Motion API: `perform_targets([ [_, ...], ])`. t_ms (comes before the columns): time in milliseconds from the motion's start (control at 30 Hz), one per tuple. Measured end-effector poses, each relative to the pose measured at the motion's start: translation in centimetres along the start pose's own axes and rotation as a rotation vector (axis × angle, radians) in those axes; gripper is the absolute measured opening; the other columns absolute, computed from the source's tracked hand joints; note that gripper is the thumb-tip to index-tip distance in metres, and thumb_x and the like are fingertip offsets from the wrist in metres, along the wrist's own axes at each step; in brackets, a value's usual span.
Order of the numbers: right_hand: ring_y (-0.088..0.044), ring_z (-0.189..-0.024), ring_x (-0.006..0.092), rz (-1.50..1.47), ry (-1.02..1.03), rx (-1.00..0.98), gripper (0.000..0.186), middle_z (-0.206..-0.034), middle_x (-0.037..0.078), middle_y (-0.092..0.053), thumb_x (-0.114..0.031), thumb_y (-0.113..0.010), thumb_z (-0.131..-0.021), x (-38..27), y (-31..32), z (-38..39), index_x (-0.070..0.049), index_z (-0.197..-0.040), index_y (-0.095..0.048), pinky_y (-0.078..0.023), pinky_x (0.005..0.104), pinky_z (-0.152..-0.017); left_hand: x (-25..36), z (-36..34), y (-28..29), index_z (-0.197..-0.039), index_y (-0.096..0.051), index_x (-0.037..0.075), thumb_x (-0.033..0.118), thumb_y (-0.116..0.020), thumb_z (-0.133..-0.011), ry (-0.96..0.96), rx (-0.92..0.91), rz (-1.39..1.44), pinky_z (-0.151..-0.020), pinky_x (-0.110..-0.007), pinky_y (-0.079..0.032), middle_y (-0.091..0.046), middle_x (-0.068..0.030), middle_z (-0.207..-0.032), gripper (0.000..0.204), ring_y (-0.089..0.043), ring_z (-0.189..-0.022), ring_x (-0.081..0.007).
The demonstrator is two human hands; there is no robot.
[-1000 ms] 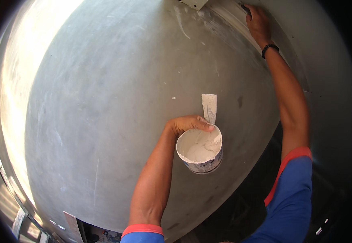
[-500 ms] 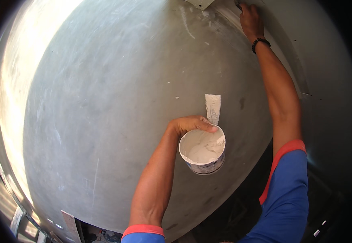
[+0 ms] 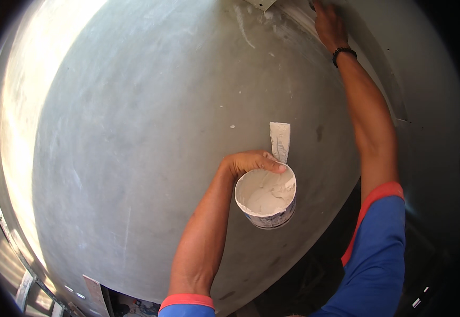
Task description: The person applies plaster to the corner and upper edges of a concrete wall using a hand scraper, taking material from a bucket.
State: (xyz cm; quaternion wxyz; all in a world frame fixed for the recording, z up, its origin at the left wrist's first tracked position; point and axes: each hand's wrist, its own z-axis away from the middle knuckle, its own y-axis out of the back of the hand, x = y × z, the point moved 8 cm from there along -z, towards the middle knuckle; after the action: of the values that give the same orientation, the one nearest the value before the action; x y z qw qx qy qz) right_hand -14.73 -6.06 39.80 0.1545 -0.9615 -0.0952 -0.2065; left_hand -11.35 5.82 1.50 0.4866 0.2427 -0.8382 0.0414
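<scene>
My left hand (image 3: 254,160) grips a round tub (image 3: 270,221) by its far rim, with the thumb hooked over the edge. Pale, creamy putty (image 3: 264,198) fills part of the tub. Behind that same hand rises a putty knife blade (image 3: 280,138) smeared with putty; its lower end is hidden by the fingers and the rim. My right hand (image 3: 331,25) is stretched far up to the top right, against a smooth pale strip in the corner. Its fingers are curled around a small dark thing, mostly hidden, of which only a bit shows.
A large grey wall (image 3: 150,148) spans the view, with pale smears near the top. A white bracket-like piece (image 3: 262,4) juts in at the top edge. Metal framework (image 3: 8,238) stands at the left rim, and a board (image 3: 97,293) at lower left.
My right hand has shifted slightly up and to the right along the corner strip. The left hand still holds the tub in nearly the same place.
</scene>
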Motion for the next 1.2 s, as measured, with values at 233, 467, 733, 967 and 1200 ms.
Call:
perform_targets([
  [233, -0.064, -0.091, 0.0365, 0.369, 0.25, -0.06, 0.033, -0.102, 0.015, -0.06, -0.011, -0.056, -0.089, 6.8, 1.6, 2.0, -0.014, -0.122, -0.058, -0.053, 0.0467, -0.076, 0.0, 0.3, 0.6, -0.102, -0.071, -0.001, 0.039, -0.079, -0.078, 0.006, 0.026, -0.025, -0.081, -0.032, -0.051, -0.071, -0.0096, -0.096, 0.047, -0.066, -0.087, -0.0181],
  [467, -0.062, -0.098, 0.0362, 0.028, 0.406, 0.018, 0.034, -0.108, 0.017, -0.062, -0.008, -0.058, -0.089, 4.6, 4.1, -0.5, -0.011, -0.123, -0.059, -0.05, 0.0425, -0.083, 0.0, 0.1, -0.1, -0.1, -0.071, 0.0, 0.038, -0.08, -0.078, 0.014, 0.011, 0.022, -0.08, -0.032, -0.05, -0.071, -0.0084, -0.094, 0.044, -0.066, -0.086, -0.0175],
  [733, -0.061, -0.104, 0.0345, 0.031, 0.342, -0.075, 0.027, -0.11, 0.018, -0.066, -0.009, -0.055, -0.088, -2.1, 4.3, -2.5, -0.002, -0.112, -0.066, -0.047, 0.0422, -0.091, 0.0, 0.3, 0.1, -0.1, -0.071, 0.001, 0.037, -0.08, -0.077, 0.016, 0.022, 0.036, -0.08, -0.033, -0.05, -0.071, -0.0081, -0.093, 0.043, -0.066, -0.085, -0.0172],
  [967, -0.062, -0.1, 0.0336, 0.047, 0.622, 0.031, 0.034, -0.108, 0.015, -0.065, -0.009, -0.057, -0.091, 6.2, 2.1, -2.0, -0.012, -0.125, -0.059, -0.05, 0.0415, -0.084, -0.4, -0.2, 0.1, -0.098, -0.071, 0.001, 0.035, -0.081, -0.076, 0.03, 0.009, 0.051, -0.08, -0.033, -0.05, -0.071, -0.0079, -0.092, 0.042, -0.065, -0.085, -0.0175],
  [1200, -0.065, -0.092, 0.0303, -0.046, 0.152, 0.034, 0.035, -0.105, 0.013, -0.065, -0.011, -0.061, -0.088, 8.4, 4.4, 3.5, -0.015, -0.123, -0.059, -0.051, 0.0418, -0.081, -0.1, 0.8, 0.5, -0.101, -0.071, 0.0, 0.033, -0.081, -0.076, 0.063, 0.069, 0.07, -0.082, -0.032, -0.05, -0.071, -0.0085, -0.093, 0.043, -0.066, -0.086, -0.018],
])
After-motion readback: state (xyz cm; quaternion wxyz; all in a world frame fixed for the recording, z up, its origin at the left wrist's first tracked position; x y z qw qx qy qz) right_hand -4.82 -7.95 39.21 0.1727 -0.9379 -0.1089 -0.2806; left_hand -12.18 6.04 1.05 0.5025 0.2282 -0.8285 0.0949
